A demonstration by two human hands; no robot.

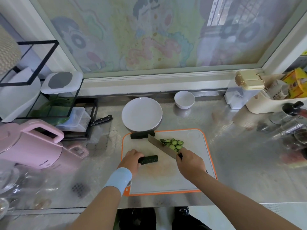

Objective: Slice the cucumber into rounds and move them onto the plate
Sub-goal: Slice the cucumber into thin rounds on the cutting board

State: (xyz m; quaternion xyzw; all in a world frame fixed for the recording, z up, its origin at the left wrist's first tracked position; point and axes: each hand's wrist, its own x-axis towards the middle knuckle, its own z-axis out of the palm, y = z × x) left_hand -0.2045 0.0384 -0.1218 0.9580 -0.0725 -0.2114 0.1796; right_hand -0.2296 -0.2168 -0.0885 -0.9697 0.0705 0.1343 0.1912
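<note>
A dark green cucumber piece [149, 159] lies on the white, orange-rimmed cutting board [191, 176]; my left hand [131, 159] grips its left end. My right hand [189, 161] holds a knife [162, 146] by the handle, the blade angled up-left over the board, clear of that piece. A pile of cucumber rounds [173, 143] lies just right of the blade. Another cucumber piece [141, 135] rests at the board's far edge, under the plate's rim. The white plate [142, 114] behind the board holds nothing.
A small white bowl [184, 99] stands right of the plate. A second black-handled knife [100, 120] lies left of it by a black wire rack [78, 113]. A pink kettle [31, 146] stands at left, with jars and containers [292, 123] at right on the steel counter.
</note>
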